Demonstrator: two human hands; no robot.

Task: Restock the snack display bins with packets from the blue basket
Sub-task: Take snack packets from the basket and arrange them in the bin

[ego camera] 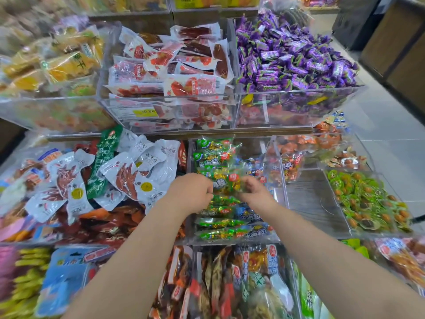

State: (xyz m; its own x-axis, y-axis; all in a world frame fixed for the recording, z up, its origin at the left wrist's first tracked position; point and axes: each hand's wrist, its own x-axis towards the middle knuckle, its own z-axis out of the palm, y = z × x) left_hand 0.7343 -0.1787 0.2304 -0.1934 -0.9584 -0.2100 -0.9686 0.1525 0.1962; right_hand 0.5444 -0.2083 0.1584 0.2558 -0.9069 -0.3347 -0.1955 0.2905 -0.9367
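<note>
Both my hands are over the middle clear bin (234, 240), which holds several green and blue snack packets. My left hand (192, 192) grips the left end of a green packet (226, 180) and my right hand (255, 188) pinches its right end. The packet hangs just above the stacked green packets (218, 233) in that bin. The blue basket is out of view.
Clear acrylic bins stand in tiers: white-and-red chicken-feet packets (128, 171) on the left, purple candies (292, 56) at the upper right, red sausage packets (179, 72) above centre, green round snacks (368, 201) on the right beside a nearly bare bin floor (310, 203). Tiled aisle floor (391, 125) lies far right.
</note>
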